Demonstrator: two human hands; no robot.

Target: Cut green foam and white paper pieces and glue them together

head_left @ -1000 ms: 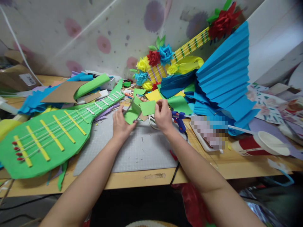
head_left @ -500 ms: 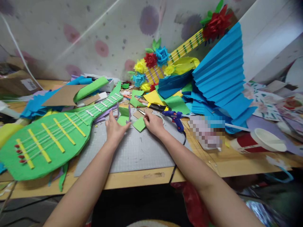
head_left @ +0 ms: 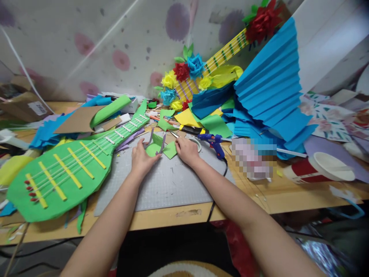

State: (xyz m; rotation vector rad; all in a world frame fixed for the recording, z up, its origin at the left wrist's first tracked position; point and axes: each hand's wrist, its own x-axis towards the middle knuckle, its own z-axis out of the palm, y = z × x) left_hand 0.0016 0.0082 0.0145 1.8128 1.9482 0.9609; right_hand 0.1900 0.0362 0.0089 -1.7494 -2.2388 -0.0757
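wooden table cluttered; grey cutting mat before a flower-patterned wall covering. left hand: thumb and fingers grasping the small purple-edged green piece over the mat. right hand: fingertips at the green square on the mat; whether pinching, cannot tell. blue glue gun at right.

A craft workspace, judging by the wooden table with its cutting mat, glue gun and pleated blue paper.

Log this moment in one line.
left hand: holds green-and-purple piece | right hand: at edge of green paper | blue glue gun: right of right hand
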